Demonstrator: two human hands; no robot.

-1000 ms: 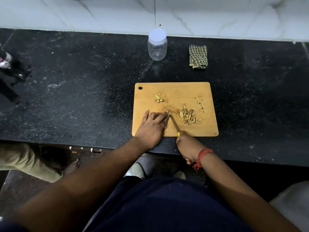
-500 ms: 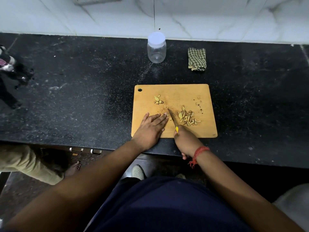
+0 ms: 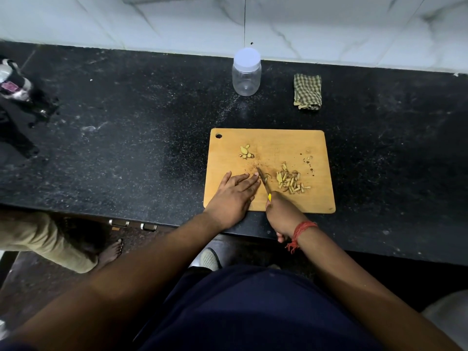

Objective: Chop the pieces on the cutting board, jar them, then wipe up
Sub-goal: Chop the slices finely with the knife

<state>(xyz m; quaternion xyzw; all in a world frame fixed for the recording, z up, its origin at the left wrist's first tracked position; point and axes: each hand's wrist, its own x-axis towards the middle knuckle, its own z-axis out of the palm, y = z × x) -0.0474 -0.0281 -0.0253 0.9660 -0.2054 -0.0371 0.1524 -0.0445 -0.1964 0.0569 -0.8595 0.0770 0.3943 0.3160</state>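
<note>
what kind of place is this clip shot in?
Most likely a home kitchen: a dark stone counter against a white tiled wall, a wooden cutting board with chopped pieces, plus a lidded jar and a checked cloth.

Black speckled counter [image 3: 126, 138] beneath a white marble wall [image 3: 329, 26].

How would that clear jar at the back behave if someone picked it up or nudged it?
The jar looks empty and like thin clear plastic, so probably light and easy to slide on the counter. It stands upright and squat, so it is unlikely to tip. Its white lid is on.
</note>
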